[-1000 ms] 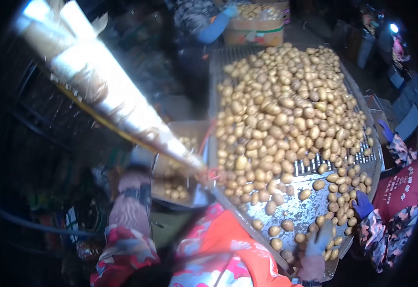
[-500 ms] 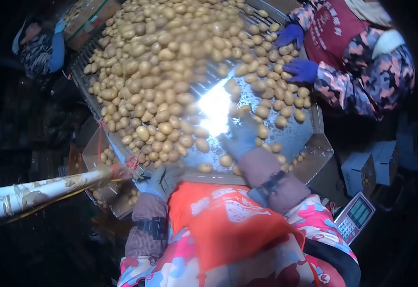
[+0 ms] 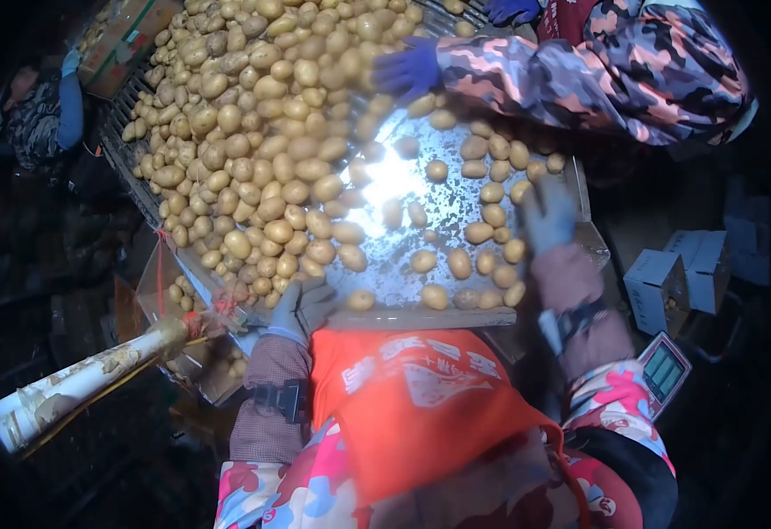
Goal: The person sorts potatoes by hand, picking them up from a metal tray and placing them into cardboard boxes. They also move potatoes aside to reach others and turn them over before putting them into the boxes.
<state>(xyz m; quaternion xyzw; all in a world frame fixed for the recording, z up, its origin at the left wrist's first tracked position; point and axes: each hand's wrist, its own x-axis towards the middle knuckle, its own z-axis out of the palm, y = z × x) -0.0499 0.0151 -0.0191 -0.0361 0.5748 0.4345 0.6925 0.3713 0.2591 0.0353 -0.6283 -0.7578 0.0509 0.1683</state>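
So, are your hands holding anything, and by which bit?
I can't tell: my left hand is at the table's edge; my blurred right hand is beside potatoes.

Potatoes (image 3: 241, 169) lie on the counter (image 3: 390, 256) before you, the pole (image 3: 94, 379) to your left, boxes (image 3: 657, 286) to your right.

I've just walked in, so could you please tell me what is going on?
The person's gloved left hand is at the near edge of a potato pile on a metal table. The gloved right hand is beside loose potatoes at the right. A co-worker's purple-gloved hand is at the pile's right edge.
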